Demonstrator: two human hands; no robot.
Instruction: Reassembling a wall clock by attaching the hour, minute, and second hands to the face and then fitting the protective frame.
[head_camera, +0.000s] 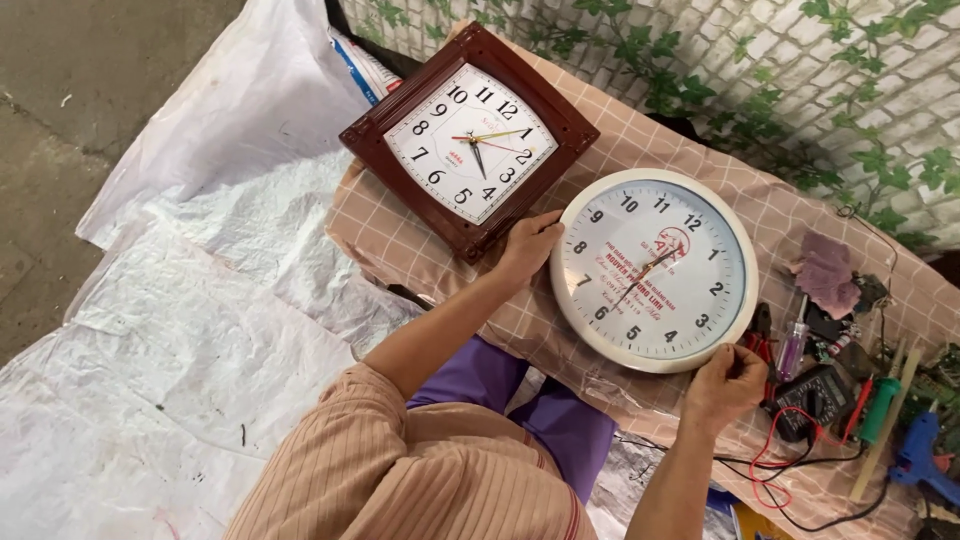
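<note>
The round clock (654, 270) lay face up on the checked cloth (600, 150), held between both hands. The left hand (530, 245) gripped its rim on the side toward the square clock (470, 140); the right hand (722, 385) pinched the rim at the near edge, beside the tools. So the clock sat straight ahead of the person, a hand on each side, neither one clearly nearer. Being round, it had no long axis; the twelve pointed away and toward the wall (800, 60). The square clock stood just beside it, tilted, its corner close to the left fingers but apart from the white rim. The multimeter (812, 398), screwdriver (792, 345) and glue gun (925, 455) crowded the right side. Open room lay only toward the person's lap, past the table edge.
</note>
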